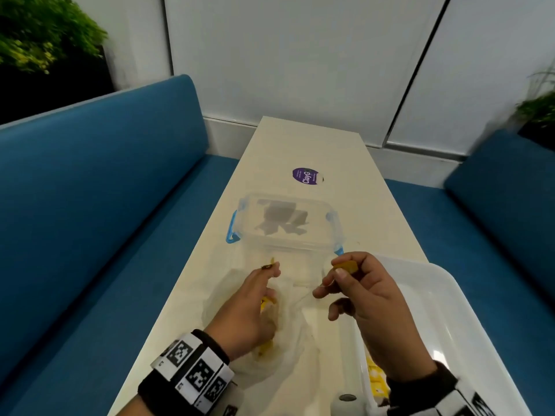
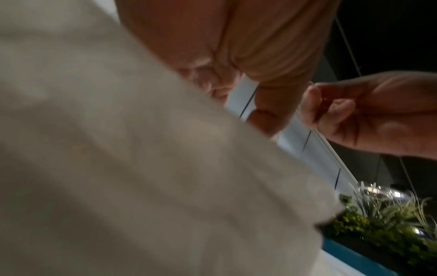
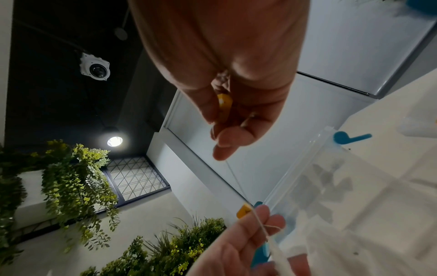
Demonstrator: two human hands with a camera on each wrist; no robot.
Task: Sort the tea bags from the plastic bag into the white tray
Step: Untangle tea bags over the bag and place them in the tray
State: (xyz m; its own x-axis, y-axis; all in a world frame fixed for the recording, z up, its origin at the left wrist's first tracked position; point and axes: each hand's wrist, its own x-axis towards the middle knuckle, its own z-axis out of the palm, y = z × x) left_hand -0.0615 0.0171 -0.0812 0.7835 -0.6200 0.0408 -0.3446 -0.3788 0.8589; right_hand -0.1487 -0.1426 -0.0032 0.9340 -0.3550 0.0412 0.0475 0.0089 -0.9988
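Observation:
My right hand (image 1: 336, 274) pinches a yellow tea bag tag (image 1: 346, 267) between thumb and forefinger, above the table between the clear box and the white tray (image 1: 450, 295). A thin white string (image 3: 236, 181) runs from it down to my left hand (image 1: 270, 270), which pinches a second yellow tag (image 3: 243, 211) and that string. The left hand hovers over the crumpled clear plastic bag (image 1: 288, 334), which has yellow tea bags (image 1: 265, 348) inside. More yellow tea bags (image 1: 375, 378) lie in the tray's near left corner. The left wrist view is mostly blurred bag (image 2: 118, 168).
A clear lidded box (image 1: 285, 223) with blue clips stands just beyond the hands on the narrow cream table (image 1: 300, 145). A purple sticker (image 1: 306, 175) lies farther back. Blue benches (image 1: 90, 190) flank both sides. A small grey cylinder (image 1: 347, 400) sits at the near edge.

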